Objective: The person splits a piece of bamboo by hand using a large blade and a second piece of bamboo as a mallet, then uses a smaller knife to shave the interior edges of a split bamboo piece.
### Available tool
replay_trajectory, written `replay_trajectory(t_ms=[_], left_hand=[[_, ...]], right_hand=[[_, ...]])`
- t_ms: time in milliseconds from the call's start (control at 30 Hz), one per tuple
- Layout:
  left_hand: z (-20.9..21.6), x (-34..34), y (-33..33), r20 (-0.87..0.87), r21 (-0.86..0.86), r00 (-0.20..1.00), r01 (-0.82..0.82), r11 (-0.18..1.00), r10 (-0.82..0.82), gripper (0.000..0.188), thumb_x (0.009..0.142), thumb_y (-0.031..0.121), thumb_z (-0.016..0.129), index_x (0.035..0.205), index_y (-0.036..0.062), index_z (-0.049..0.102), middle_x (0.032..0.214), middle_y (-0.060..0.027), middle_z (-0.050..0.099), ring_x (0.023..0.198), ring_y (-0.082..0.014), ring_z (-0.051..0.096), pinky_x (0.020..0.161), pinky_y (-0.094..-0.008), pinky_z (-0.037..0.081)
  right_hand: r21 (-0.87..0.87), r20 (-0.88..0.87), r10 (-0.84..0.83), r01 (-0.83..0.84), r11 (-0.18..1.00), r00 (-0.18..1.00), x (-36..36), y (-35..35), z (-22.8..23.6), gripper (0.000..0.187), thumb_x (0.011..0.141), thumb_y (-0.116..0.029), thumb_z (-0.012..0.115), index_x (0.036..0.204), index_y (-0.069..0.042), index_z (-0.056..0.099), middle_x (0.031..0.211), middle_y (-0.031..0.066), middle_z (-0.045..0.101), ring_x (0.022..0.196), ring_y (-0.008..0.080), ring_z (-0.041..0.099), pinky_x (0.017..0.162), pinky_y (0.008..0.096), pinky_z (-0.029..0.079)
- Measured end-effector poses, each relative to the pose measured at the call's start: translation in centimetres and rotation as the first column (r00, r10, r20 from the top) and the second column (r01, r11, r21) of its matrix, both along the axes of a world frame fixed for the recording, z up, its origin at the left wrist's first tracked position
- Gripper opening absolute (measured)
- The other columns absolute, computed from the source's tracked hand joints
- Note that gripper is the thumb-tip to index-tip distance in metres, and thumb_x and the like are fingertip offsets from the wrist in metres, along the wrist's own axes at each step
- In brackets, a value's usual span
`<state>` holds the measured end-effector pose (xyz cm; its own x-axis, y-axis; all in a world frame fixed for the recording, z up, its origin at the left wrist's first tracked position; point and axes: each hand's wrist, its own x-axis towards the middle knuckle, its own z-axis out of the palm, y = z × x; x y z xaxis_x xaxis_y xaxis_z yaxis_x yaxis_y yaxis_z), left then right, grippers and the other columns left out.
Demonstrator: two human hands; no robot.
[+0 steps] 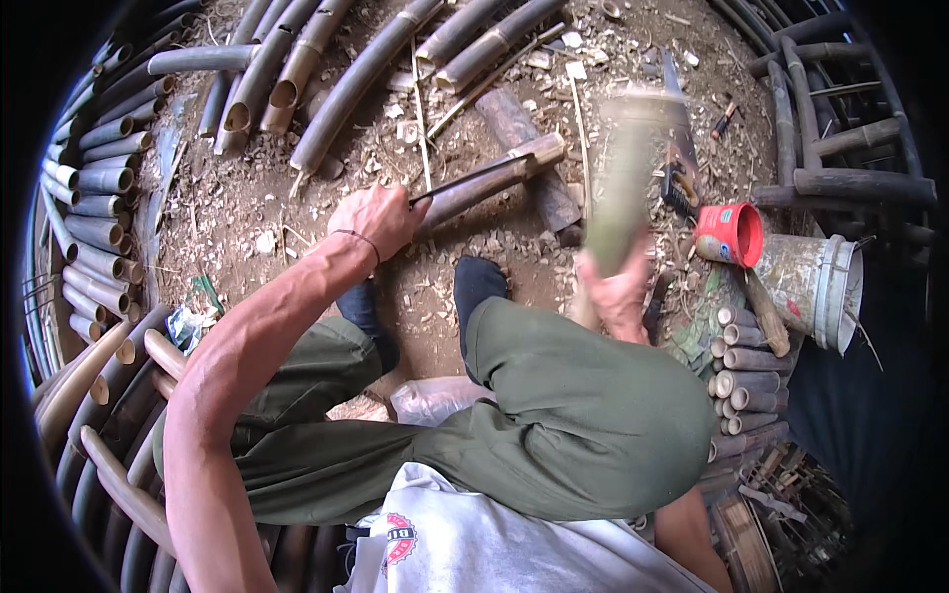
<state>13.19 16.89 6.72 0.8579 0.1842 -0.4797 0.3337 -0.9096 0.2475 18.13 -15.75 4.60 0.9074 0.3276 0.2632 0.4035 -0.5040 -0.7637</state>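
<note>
My left hand (pixel 376 222) is closed in a fist around the near end of a long, narrow, dark blade (pixel 463 181); its handle is hidden. The blade lies along the top of a dark bamboo pole (pixel 484 193). That pole's far end rests across a short, thick log (pixel 514 133) on the ground, while its near end disappears behind my fist. On the right, my right hand (pixel 618 292) grips the lower end of a thick, greenish club (pixel 628 168). The club points away from me, smeared by motion. My two feet (pixel 481 282) stand near the pole.
Several bamboo poles (pixel 366 84) lie at the far side. Stacked bamboo pieces (pixel 99 232) line the left; short ones (pixel 748 371) sit at right. A red tub (pixel 730 234), a dirty white bucket (pixel 811 287) and a saw (pixel 679 148) are at right. Wood chips litter the dirt.
</note>
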Motion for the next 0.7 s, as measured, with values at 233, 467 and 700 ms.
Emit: replay_trajectory(t_ms=[233,467,700], left_hand=[[2.5,0.3,-0.2,-0.042,0.067,0.998,0.043,0.997,-0.04,0.056,0.095,0.049,0.048,0.086,-0.0019,0.07,0.08,-0.0256,0.068,0.078,-0.0399,0.069,0.071,-0.0472,0.055],[5.8,2.6,-1.7,-0.111,0.069,0.992,0.066,0.995,-0.058,0.055,0.094,0.051,0.048,0.094,0.0008,0.072,0.091,-0.0231,0.07,0.087,-0.0369,0.069,0.078,-0.0452,0.055],[5.7,3.3,-2.3,-0.062,0.105,0.993,0.109,0.989,-0.103,0.051,0.094,0.048,0.05,0.098,0.0022,0.071,0.091,-0.0206,0.07,0.088,-0.0357,0.069,0.076,-0.0455,0.055]], right_hand=[[0.125,-0.153,-0.154,0.174,0.977,0.976,1.6,1.1,5.0,0.082,0.075,-0.019,0.074,0.143,-0.003,0.03,0.115,0.0154,0.057,0.098,0.0275,0.061,0.089,0.0397,0.05],[-0.56,-0.119,0.003,-0.07,0.825,0.993,-1.6,-1.3,1.1,0.084,0.075,-0.021,0.076,0.142,0.0,0.029,0.118,0.0184,0.055,0.101,0.0276,0.06,0.093,0.0404,0.05],[0.228,0.054,-0.474,0.451,0.863,0.879,1.2,0.0,3.1,0.091,0.078,-0.031,0.076,0.144,0.004,0.025,0.125,0.0212,0.052,0.106,0.032,0.057,0.094,0.0429,0.046]])
